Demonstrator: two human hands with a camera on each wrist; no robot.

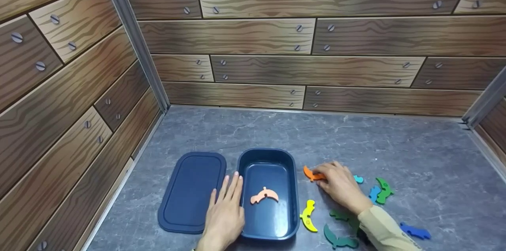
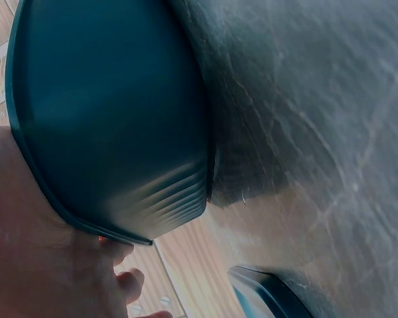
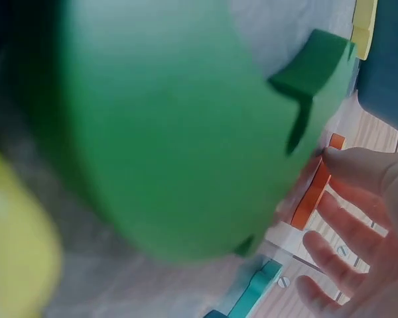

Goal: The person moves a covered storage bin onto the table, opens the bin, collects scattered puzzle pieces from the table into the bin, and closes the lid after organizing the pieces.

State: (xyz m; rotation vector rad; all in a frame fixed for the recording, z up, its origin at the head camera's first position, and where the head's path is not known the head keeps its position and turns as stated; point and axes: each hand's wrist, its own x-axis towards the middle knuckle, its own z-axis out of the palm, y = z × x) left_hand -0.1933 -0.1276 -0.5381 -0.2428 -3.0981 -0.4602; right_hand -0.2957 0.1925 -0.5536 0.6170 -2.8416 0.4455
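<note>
My left hand (image 1: 225, 211) rests along the left rim of a dark blue box (image 1: 297, 203), its fingers straight. In the left wrist view that hand (image 2: 46, 232) lies against the rim of the box (image 2: 119, 119). One peach curved toy piece (image 1: 270, 193) lies inside the box. Right of the box, my right hand (image 1: 342, 185) pinches an orange curved toy piece (image 1: 309, 173) at its right end. The right wrist view shows the thumb and fingers of this hand (image 3: 365, 218) on the orange piece (image 3: 310, 195). A yellow piece (image 1: 308, 216) lies nearest the box.
The blue lid (image 1: 191, 191) lies flat left of the box. Several curved pieces lie around the right arm, among them a dark green one (image 1: 339, 240), a bright green one (image 1: 383, 191) and a blue one (image 1: 415, 231). Wood-patterned walls (image 1: 253, 37) enclose the grey tabletop (image 1: 253, 128).
</note>
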